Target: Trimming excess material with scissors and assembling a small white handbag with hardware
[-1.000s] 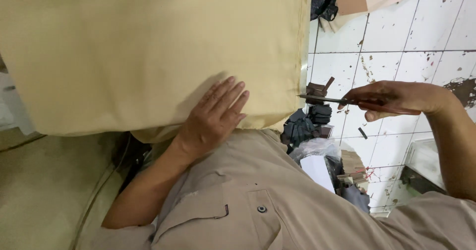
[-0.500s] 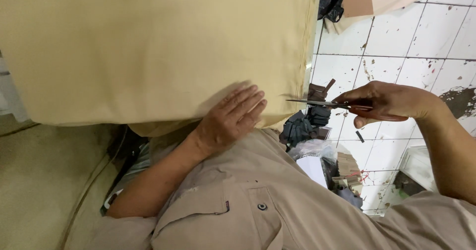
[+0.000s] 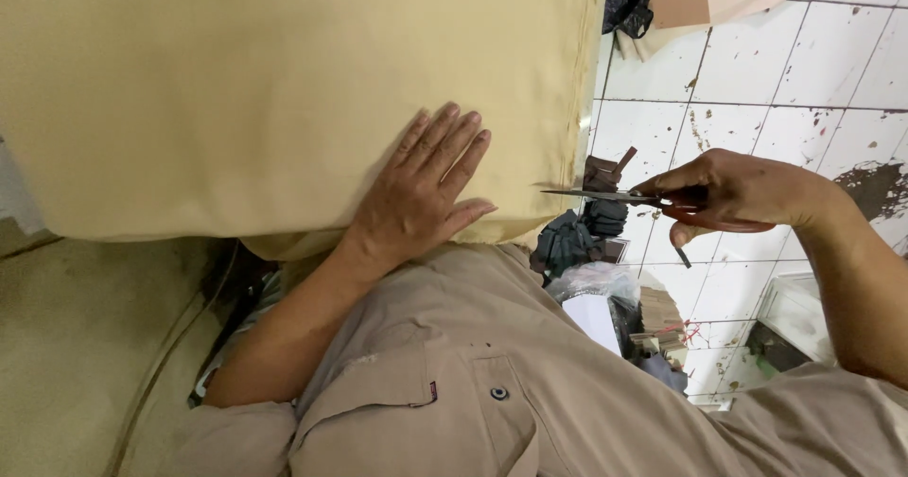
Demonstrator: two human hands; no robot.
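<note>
The left hand point(image 3: 421, 203) lies flat and open on the tan fabric point(image 3: 284, 89) spread over the surface. The right hand point(image 3: 733, 193) is closed around scissors point(image 3: 605, 194), tips at the fabric's edge. Judgement: keep the cloth taut and the blades level for a straight cut.

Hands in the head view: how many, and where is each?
2. The left hand lies flat, fingers spread, on the tan fabric. The right hand grips scissors, whose blades meet the fabric's edge, over the tiled floor. No others show.
</note>
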